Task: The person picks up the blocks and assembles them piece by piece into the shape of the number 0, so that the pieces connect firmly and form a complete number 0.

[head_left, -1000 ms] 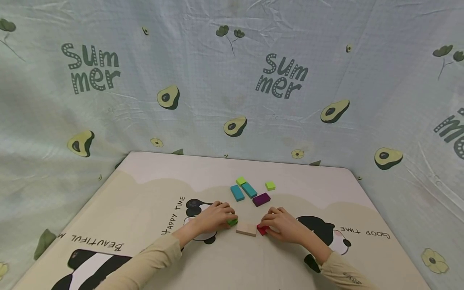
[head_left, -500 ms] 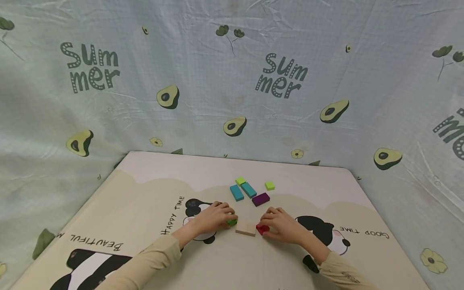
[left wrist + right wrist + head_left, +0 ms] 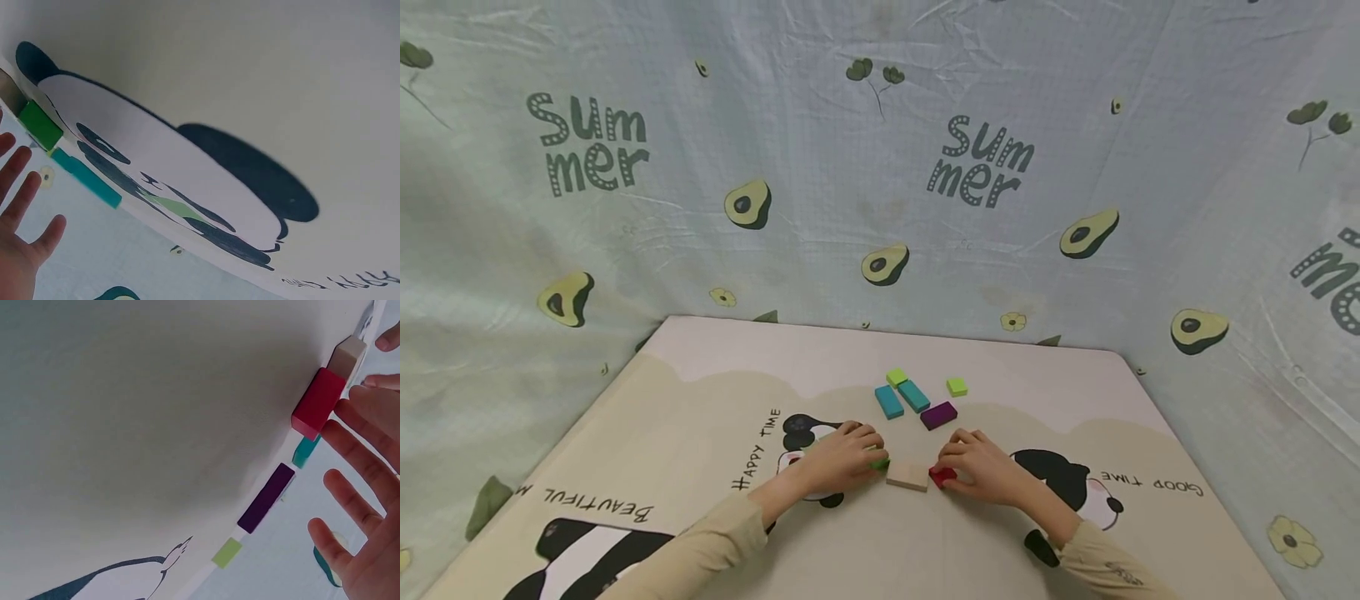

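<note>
A plain wooden block lies flat between my two hands. Just left of it, the fingers of my left hand hover over a green block; in the left wrist view they are spread, with a small gap to it. On the right, my right hand pinches a red block between thumb and fingers, its end close to the wooden block. The other fingers of that hand stay spread above the table.
Beyond the hands lie two blue blocks, a purple block and two lime blocks. The table has panda prints, and a patterned curtain hangs behind its far edge.
My left hand has shifted slightly, and its fingers cover more of the green block. The right hand and the red block stay in place.
</note>
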Demonstrator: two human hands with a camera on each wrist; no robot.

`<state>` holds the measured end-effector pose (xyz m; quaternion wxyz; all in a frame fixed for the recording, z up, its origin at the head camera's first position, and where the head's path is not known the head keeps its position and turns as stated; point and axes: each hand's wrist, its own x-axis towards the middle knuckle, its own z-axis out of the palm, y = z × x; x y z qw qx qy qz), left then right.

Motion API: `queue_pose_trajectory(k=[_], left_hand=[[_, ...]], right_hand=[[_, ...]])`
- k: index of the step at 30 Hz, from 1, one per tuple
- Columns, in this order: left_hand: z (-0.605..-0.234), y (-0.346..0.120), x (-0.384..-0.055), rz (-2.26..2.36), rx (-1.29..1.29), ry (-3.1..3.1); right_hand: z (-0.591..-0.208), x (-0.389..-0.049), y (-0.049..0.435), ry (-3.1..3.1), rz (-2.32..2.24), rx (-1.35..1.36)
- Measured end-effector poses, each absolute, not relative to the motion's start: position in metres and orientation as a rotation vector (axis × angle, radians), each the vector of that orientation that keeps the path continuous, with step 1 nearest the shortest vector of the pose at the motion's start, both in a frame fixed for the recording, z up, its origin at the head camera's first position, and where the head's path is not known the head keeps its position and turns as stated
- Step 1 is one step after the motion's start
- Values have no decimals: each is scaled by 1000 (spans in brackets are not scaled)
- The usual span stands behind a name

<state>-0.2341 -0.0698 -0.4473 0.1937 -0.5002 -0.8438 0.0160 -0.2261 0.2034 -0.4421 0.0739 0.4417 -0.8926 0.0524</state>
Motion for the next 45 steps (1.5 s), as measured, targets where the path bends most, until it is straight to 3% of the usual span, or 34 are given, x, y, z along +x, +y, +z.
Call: queue_pose_trajectory(k=[22,45], left_hand=[[-445,-71,-220,14,-1383,-2507],[-443,-70,-217,76,-1394,-2509]], right_hand=[[-442,-227,204,-2748,227,1300],[-442,-262,203,-2717,145,971]])
